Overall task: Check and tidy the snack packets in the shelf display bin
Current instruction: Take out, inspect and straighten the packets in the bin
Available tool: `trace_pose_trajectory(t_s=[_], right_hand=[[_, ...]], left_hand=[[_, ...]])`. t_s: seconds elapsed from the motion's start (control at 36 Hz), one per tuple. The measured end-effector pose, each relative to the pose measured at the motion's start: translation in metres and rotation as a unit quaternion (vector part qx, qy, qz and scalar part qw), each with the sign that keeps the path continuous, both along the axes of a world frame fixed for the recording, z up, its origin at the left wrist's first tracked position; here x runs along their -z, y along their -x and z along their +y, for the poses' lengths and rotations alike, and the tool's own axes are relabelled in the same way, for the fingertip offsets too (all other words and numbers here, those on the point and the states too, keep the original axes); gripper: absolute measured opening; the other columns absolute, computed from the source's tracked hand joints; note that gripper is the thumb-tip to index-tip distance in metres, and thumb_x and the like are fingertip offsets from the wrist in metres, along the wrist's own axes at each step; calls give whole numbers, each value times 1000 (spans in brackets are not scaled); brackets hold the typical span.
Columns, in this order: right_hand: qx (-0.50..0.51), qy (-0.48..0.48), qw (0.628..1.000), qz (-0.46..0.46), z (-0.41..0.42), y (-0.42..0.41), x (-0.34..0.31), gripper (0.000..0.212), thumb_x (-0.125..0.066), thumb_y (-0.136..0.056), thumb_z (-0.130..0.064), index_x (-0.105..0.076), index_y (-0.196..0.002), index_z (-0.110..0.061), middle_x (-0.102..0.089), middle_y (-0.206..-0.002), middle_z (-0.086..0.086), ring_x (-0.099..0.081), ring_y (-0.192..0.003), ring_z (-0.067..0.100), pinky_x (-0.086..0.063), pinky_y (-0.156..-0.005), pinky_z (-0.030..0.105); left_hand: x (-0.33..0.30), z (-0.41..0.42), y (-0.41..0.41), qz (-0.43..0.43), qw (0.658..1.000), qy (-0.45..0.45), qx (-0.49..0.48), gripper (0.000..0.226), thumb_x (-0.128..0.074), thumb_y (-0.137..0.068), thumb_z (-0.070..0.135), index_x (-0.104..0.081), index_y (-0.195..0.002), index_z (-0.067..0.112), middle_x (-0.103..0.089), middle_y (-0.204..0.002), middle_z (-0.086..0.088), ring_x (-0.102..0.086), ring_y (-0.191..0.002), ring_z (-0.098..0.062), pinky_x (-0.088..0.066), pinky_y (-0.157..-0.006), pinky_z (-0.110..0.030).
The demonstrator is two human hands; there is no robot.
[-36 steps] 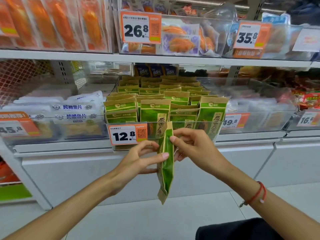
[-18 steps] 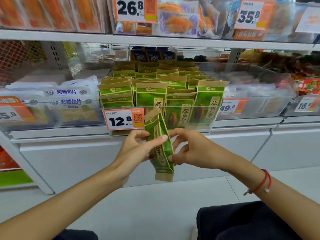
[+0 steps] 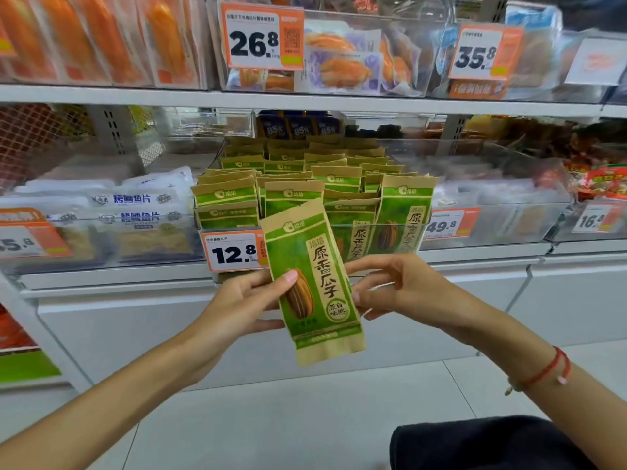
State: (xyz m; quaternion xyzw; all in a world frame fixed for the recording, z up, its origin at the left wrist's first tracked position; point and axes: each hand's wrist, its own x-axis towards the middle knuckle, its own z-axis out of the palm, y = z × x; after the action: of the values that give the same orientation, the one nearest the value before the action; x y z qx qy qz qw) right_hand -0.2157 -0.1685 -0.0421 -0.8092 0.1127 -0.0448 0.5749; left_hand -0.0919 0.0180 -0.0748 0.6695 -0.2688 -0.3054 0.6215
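**Desk:** What have you got in hand at the shelf?

**Floor:** One green-and-kraft snack packet [image 3: 314, 283], held upright with its printed front toward you, just in front of the clear display bin [image 3: 400, 228] and below its rim. Your left hand [image 3: 237, 303] pinches its left edge, thumb on the front and fingers behind. Your right hand [image 3: 397, 293] touches the right edge with loosely curled fingers; whether it truly grips, the view does not settle.

**Desk:** How should you handle the check?

**Floor:** Keep your pinch on the margins so the print stays readable, look over the top and bottom seals, then slide it back face-out, upright, into the front row, which leans unevenly.

**Desk:** Counts?

**Floor:** One packet out. In the bin, three front-row faces show clearly, with several rows behind; the exact total can't be counted. One orange price tag [image 3: 234, 252], reading 12.8, hangs on the bin front. Two hands, one red bracelet [image 3: 543, 371] on your right wrist.
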Motion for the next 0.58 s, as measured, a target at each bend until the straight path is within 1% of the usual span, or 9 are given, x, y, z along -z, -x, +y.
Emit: trace_pose_trajectory(t_s=[0.06,0.11,0.19,0.22,0.28,0.33,0.39,0.47,0.58], right_hand=[[42,47,997,-43,1,-4,3,21,-64,-90,-8,-68,-107,-20,-76,-86,2,-71,-76,12,-57,-67,23],[94,98,985,-103,2,-10,6,18,-64,-91,-16,-69,-108,-20,-74,-89,0,-70,-81,13,-57,-70,24],[118,141,972,-148,5,-19,8,10,-67,-89,-25,-69,-98,-28,-73,-87,-4,-69,-83,14,-57,-75,30],[121,137,972,-149,6,-21,9,9,-67,-89,-25,-68,-96,-29,-73,-86,-3,-69,-82,14,-57,-75,30],[134,115,974,-143,8,-25,10,8,-68,-88,-22,-68,-96,-24,-73,-85,2,-70,-79,17,-59,-72,30],[146,77,977,-134,8,-27,10,10,-69,-88,-19,-67,-98,-17,-73,-86,8,-71,-78,20,-60,-69,29],[147,44,980,-128,8,-29,10,8,-68,-89,-17,-66,-96,-15,-73,-86,12,-71,-78,18,-60,-66,26],[136,22,981,-140,9,-29,9,2,-66,-90,-14,-66,-92,-13,-71,-82,9,-70,-74,13,-58,-61,24],[134,18,977,-163,10,-30,9,5,-66,-90,-11,-64,-93,-8,-69,-76,3,-69,-69,9,-56,-58,23]], left_hand=[[0,-1,0,-8,999,23,-37,24,-62,-90,32,-68,-111,24,-76,-99,6,-71,-92,-6,-57,-66,-18],[1,-4,-1,-35,996,38,-73,26,-67,-82,35,-70,-105,23,-76,-96,5,-71,-90,-7,-58,-67,-21],[4,-7,-2,-79,990,54,-99,32,-72,-69,39,-71,-94,21,-76,-86,8,-70,-83,-5,-56,-65,-19],[5,-9,-2,-89,989,59,-101,32,-72,-67,39,-71,-93,20,-75,-85,8,-70,-82,-5,-56,-63,-19],[7,-11,-2,-109,987,61,-101,34,-73,-67,40,-71,-93,19,-75,-85,8,-70,-82,-6,-55,-61,-19],[8,-13,-1,-124,986,62,-93,35,-73,-66,41,-70,-93,19,-75,-88,10,-70,-83,-6,-57,-64,-20],[9,-14,-1,-135,985,60,-89,36,-72,-66,43,-69,-93,20,-74,-89,12,-70,-83,-6,-58,-68,-23],[9,-14,-2,-141,984,56,-91,36,-72,-66,46,-69,-93,23,-74,-90,15,-70,-85,-5,-58,-69,-24],[8,-14,-4,-133,986,61,-80,36,-70,-69,45,-69,-97,23,-74,-91,15,-70,-86,-4,-57,-67,-22]])
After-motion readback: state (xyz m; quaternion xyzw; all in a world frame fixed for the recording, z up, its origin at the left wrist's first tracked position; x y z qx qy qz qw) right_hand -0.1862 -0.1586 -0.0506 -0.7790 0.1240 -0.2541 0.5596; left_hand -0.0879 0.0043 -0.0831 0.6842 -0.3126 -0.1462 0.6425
